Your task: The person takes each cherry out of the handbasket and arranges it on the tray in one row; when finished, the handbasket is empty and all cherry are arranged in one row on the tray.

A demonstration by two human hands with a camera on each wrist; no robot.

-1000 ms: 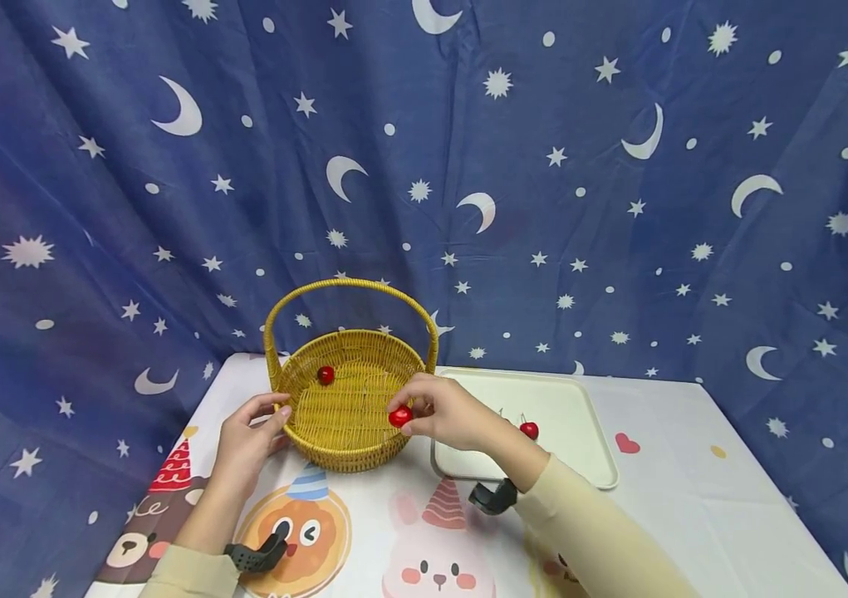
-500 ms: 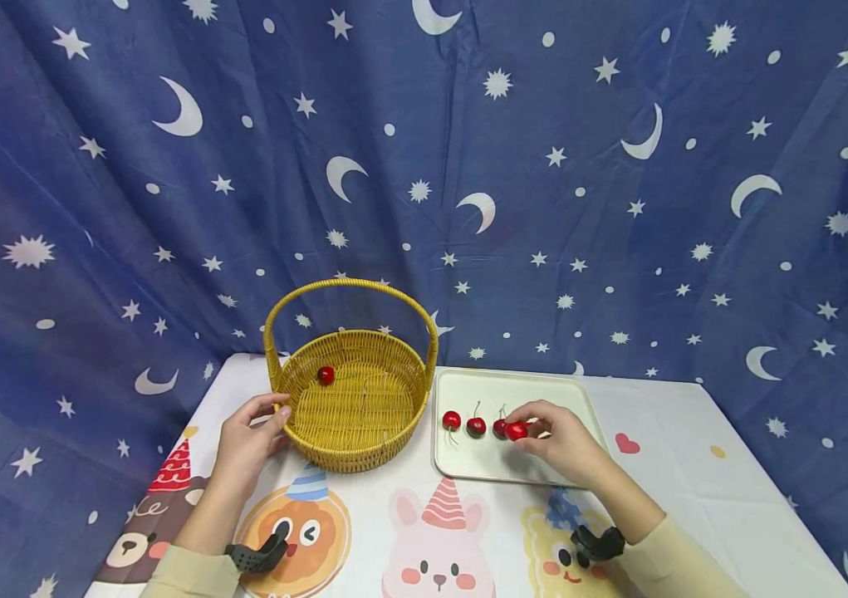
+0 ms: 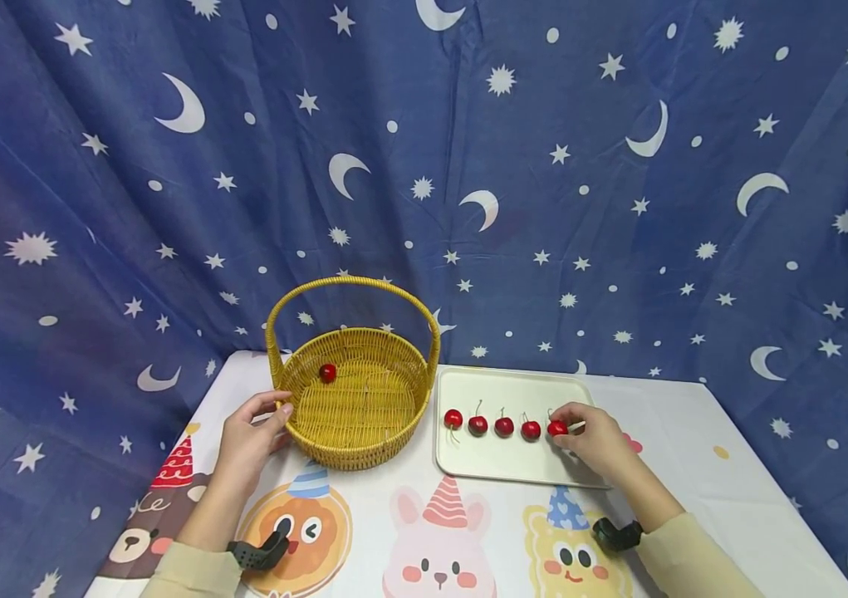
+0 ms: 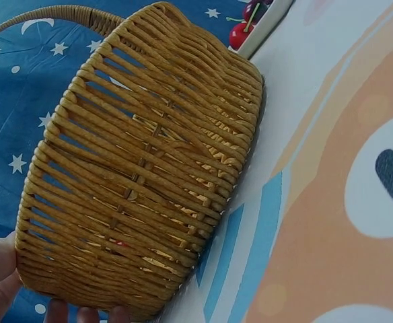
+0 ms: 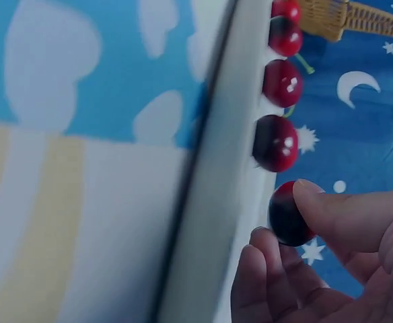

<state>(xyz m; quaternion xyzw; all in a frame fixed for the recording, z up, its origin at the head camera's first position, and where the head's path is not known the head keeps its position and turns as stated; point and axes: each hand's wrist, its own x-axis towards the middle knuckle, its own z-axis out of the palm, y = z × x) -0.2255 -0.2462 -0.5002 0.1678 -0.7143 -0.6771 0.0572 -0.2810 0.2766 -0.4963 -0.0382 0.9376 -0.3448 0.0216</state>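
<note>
My left hand [image 3: 246,436] holds the near left rim of a yellow wicker basket [image 3: 360,457], its thumb over the edge. In the left wrist view, fingertips [image 4: 85,314] show at the basket's lower edge. One dark red cherry [image 3: 327,373] lies inside, toward the back left. Over the right part of a cream tray [image 3: 502,467], my right hand [image 3: 597,438] pinches another cherry [image 5: 289,214] between thumb and fingers. Left of it, several stemmed cherries, among them the nearest cherry [image 3: 531,430], lie in a row on the tray. Whether the pinched cherry touches the tray, I cannot tell.
The basket's tall arched handle [image 3: 352,281] stands upright. A white tablecloth [image 3: 723,507] with cartoon prints covers the table. Behind it hangs a blue curtain [image 3: 394,191] with moons and stars.
My right hand has carried the pinched cherry rightward from over the basket, across the row, to the row's right end. My left hand has stayed on the basket rim.
</note>
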